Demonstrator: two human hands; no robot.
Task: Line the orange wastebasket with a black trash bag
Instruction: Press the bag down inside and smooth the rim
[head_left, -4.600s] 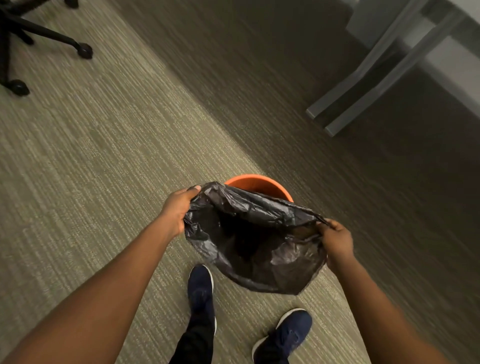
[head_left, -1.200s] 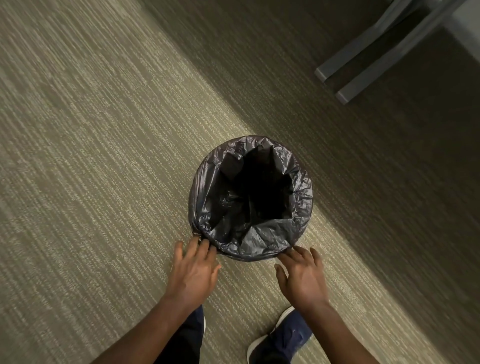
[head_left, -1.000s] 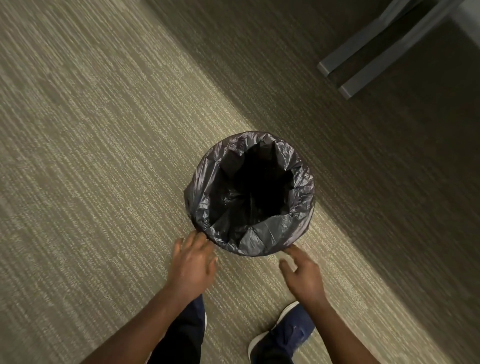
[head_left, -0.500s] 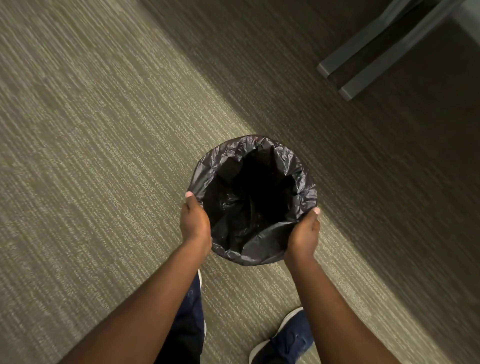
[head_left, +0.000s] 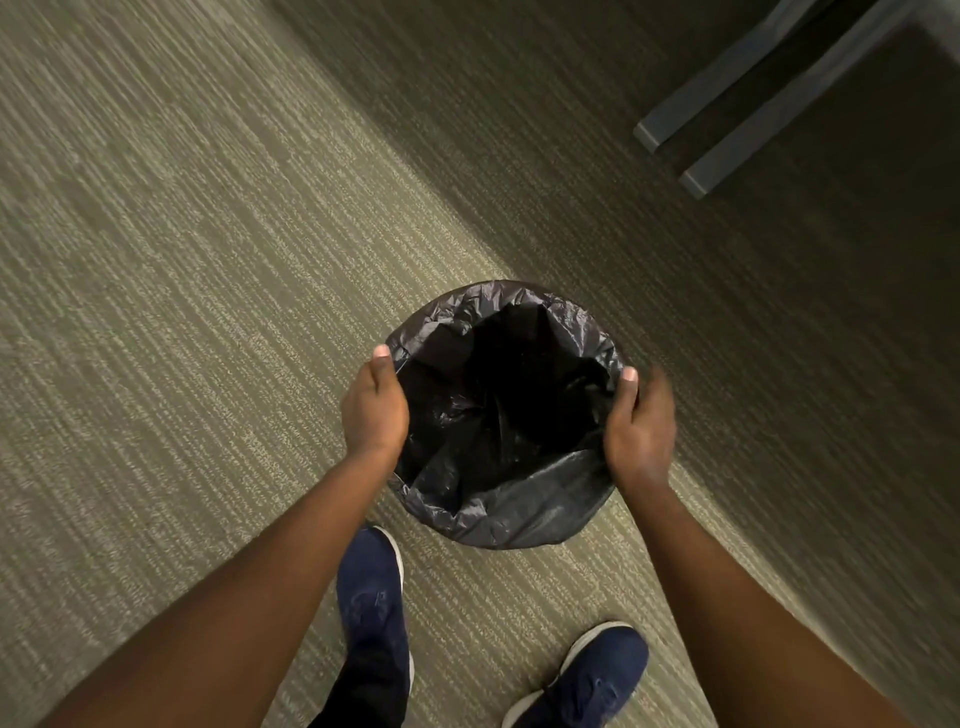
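Observation:
The black trash bag (head_left: 519, 499) sits inside the wastebasket and is folded down over its rim all round, so none of the orange shows. My left hand (head_left: 375, 405) grips the left side of the covered rim, thumb pointing away from me. On the right side, my right hand (head_left: 640, 431) clasps the rim the same way. The bag's inside is a dark, crumpled hollow.
The basket is over grey-green carpet (head_left: 182, 312), between my hands and just ahead of my two blue shoes (head_left: 371, 608). Two grey metal desk legs (head_left: 727, 119) rest on the shadowed carpet at the upper right.
The bag went from held open above the basket to lining it. My hands rose from the floor beside the basket to its rim, then slid further round its sides.

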